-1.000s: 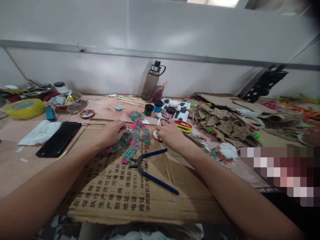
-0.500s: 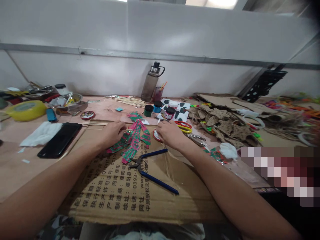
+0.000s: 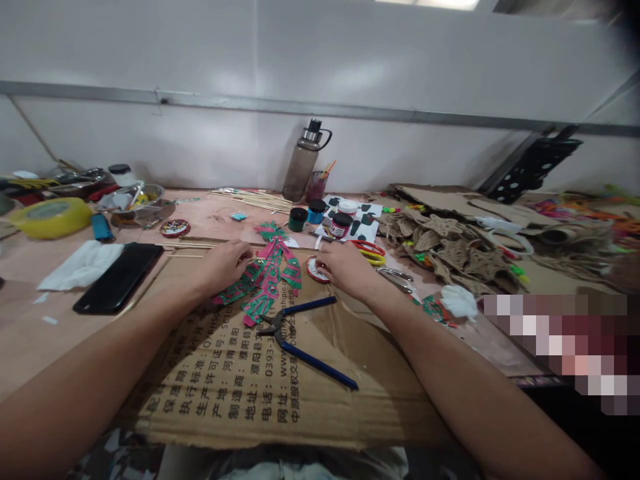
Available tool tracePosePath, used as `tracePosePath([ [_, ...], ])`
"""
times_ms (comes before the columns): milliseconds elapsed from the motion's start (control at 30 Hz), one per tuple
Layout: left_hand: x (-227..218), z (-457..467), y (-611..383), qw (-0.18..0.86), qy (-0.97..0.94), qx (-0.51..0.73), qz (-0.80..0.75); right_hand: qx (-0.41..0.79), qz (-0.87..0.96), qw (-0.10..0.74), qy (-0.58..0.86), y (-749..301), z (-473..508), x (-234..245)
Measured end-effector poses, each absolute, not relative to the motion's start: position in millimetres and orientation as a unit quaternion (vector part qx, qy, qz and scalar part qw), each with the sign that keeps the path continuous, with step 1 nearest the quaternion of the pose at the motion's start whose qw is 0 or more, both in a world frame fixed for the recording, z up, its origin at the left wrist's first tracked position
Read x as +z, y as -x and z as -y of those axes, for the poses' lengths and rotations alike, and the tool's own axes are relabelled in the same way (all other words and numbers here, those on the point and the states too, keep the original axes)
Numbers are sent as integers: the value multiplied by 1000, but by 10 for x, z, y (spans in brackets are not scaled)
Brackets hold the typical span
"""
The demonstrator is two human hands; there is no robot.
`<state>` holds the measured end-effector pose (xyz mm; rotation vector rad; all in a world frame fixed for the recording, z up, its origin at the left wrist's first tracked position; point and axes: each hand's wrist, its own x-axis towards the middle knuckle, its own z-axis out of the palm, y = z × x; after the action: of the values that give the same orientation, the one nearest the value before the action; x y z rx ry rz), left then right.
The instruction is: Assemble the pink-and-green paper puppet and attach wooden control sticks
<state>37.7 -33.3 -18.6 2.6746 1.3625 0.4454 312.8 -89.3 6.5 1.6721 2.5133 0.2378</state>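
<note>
A pink and green paper puppet figure lies on a flattened cardboard sheet in front of me. My left hand rests curled at the figure's left side, fingertips pressed on a green piece. My right hand is curled at the right, fingers pinched near a small round red-and-white lid; what it grips is hidden. Blue-handled pliers lie just below the figure, untouched.
A black phone, white tissue and yellow tape roll lie left. Paint jars, a water bottle and bamboo sticks sit behind. Red-yellow scissors and cut cardboard shapes crowd the right.
Both hands have stayed at the figure; my right hand has shifted very slightly. The view moved a little.
</note>
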Motion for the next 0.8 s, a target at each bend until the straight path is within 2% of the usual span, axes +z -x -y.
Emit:
tracePosePath([
  [367,-204,338,-367,48,-882,158,-441,58,-820,78,-564,-3067,814,43],
  [500,-189,352,-373,38,-881,167,-442,50,-815,55,-574,-3140,783,-6],
  [600,-163,369,-384,36,-878,181,-441,41,-809,-33,-586,-3232,759,-48],
  [800,-100,423,-428,28,-876,229,-422,-19,-760,-281,-586,-3311,791,-61],
])
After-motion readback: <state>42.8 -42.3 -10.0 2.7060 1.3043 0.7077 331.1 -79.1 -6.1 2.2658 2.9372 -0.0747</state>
